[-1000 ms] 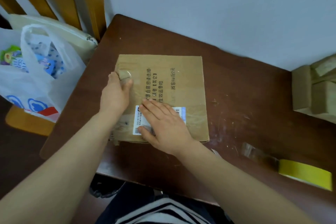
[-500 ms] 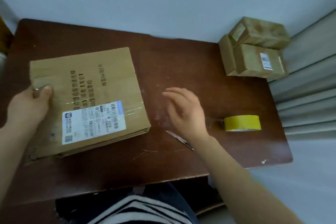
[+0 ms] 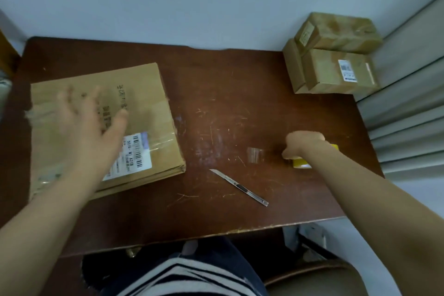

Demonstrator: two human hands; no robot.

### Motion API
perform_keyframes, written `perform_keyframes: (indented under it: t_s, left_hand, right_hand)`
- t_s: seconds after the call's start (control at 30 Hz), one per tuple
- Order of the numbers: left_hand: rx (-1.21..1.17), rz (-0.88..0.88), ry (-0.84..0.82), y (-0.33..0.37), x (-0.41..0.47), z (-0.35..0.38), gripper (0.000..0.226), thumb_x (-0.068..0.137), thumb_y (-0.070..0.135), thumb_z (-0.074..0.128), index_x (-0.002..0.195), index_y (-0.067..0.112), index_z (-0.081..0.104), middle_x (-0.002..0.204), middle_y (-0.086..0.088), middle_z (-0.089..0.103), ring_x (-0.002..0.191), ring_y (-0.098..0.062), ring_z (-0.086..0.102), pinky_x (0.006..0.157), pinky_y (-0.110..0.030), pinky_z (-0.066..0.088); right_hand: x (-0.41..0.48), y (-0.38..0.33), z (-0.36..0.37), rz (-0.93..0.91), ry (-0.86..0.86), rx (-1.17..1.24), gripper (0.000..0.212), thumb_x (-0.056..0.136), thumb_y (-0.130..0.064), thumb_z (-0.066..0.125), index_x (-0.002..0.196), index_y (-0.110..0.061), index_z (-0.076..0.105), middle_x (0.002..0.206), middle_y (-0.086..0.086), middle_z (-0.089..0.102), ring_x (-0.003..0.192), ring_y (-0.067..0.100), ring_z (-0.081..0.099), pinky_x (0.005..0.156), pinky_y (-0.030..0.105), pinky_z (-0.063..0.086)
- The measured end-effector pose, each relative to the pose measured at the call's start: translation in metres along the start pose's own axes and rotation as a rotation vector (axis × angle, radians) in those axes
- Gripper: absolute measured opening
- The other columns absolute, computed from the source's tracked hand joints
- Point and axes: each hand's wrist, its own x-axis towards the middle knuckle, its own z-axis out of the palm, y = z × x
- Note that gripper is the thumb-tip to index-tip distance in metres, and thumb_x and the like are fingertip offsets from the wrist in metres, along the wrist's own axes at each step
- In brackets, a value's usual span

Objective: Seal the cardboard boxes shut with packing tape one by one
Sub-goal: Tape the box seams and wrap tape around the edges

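Tape roll (image 3: 301,164) newly in right hand (image 3: 304,143)

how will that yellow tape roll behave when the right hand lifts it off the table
Probably light and stiff: the right hand grips the yellow tape roll alone. Its clear loose tail lies out along the table, so it will likely cling or peel as the roll lifts. Set on edge, the round roll could roll away.

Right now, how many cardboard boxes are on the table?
4. Large flat brown cardboard box at left; three small brown cardboard boxes stacked far right: top one, labelled lower one, one against their left side. Others may hide behind.
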Motion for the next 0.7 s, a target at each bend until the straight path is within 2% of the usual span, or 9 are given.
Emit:
perform_keyframes:
  t_s: [0.07,0.17,0.27,0.33,0.4,0.47,0.53,0.6,0.7]
  left_hand:
    - [0.012,0.096,-0.03,0.017,-0.022,0.016,0.051,0.091,0.026,0.062,0.139,0.019,0.047,0.157,-0.008,0.011,0.145,-0.022,0.012,0.116,-0.036,0.014]
    - [-0.021,0.096,-0.129,0.026,-0.042,0.028,0.047,0.09,0.019,0.062,0.136,0.02,0.051,0.155,-0.005,0.016,0.144,-0.018,0.015,0.115,-0.038,0.025]
    - [-0.035,0.111,-0.196,0.027,-0.054,0.033,0.043,0.091,0.018,0.061,0.133,0.02,0.052,0.154,-0.001,0.021,0.141,-0.014,0.02,0.103,-0.019,0.033]
    - [-0.048,0.11,-0.227,0.03,-0.061,0.04,0.042,0.091,0.017,0.061,0.132,0.02,0.054,0.149,0.002,0.031,0.137,-0.013,0.03,0.105,-0.022,0.035]
    - [-0.141,0.015,-0.289,0.035,-0.067,0.048,0.039,0.091,0.016,0.06,0.13,0.023,0.056,0.133,0.011,0.045,0.12,-0.004,0.047,0.099,-0.017,0.038]
    - [-0.235,-0.104,-0.347,0.043,-0.076,0.059,0.034,0.091,0.015,0.061,0.123,0.024,0.06,0.117,0.014,0.055,0.091,0.007,0.054,0.077,-0.004,0.036]
    - [-0.282,-0.106,-0.413,0.053,-0.09,0.074,0.028,0.092,0.013,0.058,0.118,0.025,0.061,0.098,0.013,0.067,0.067,0.004,0.056,0.06,-0.006,0.037]
    - [-0.294,-0.07,-0.55,0.065,-0.105,0.094,0.023,0.095,0.014,0.053,0.112,0.027,0.061,0.071,0.009,0.07,0.044,0.003,0.048,0.043,-0.009,0.034]
    - [-0.294,-0.236,-0.768,0.079,-0.119,0.121,0.019,0.097,0.02,0.05,0.107,0.022,0.065,0.064,0.006,0.07,0.055,-0.009,0.057,0.05,-0.024,0.043]
  right_hand:
    - [0.002,-0.009,0.002,-0.022,-0.036,-0.079,0.028,0.085,-0.045,0.058,0.099,-0.021,0.062,0.087,-0.007,0.06,0.08,0.018,0.059,0.063,0.03,0.041]
    - [0.005,-0.008,0.002,-0.027,-0.051,-0.077,0.027,0.086,-0.043,0.064,0.102,-0.021,0.06,0.092,-0.006,0.059,0.096,0.021,0.064,0.07,0.031,0.046]
    - [0.004,-0.003,0.001,-0.015,-0.059,-0.023,0.016,0.086,-0.035,0.062,0.087,-0.019,0.059,0.081,-0.004,0.058,0.082,0.02,0.063,0.067,0.03,0.049]
    - [0.002,-0.003,-0.005,-0.014,-0.068,-0.028,0.016,0.083,-0.035,0.064,0.084,-0.019,0.061,0.083,-0.003,0.062,0.075,0.018,0.064,0.066,0.029,0.05]
    - [0.002,-0.006,-0.013,-0.015,-0.075,-0.042,0.014,0.087,-0.03,0.058,0.095,-0.018,0.062,0.089,-0.003,0.064,0.077,0.02,0.066,0.07,0.03,0.052]
    - [-0.001,-0.01,-0.022,-0.035,-0.078,-0.074,0.02,0.091,-0.027,0.052,0.107,-0.019,0.06,0.096,-0.003,0.064,0.081,0.021,0.067,0.068,0.031,0.051]
    - [-0.003,-0.014,-0.027,-0.075,-0.091,-0.058,0.028,0.094,-0.027,0.049,0.119,-0.017,0.057,0.109,-0.001,0.064,0.091,0.023,0.069,0.069,0.032,0.051]
    - [-0.005,-0.017,-0.028,-0.1,-0.125,-0.053,0.042,0.099,-0.026,0.043,0.138,-0.011,0.044,0.139,0.007,0.05,0.12,0.029,0.055,0.087,0.038,0.049]
    - [-0.008,-0.015,-0.029,-0.113,-0.203,-0.033,0.049,0.1,-0.026,0.043,0.144,-0.007,0.037,0.149,0.012,0.039,0.132,0.03,0.042,0.103,0.038,0.04]
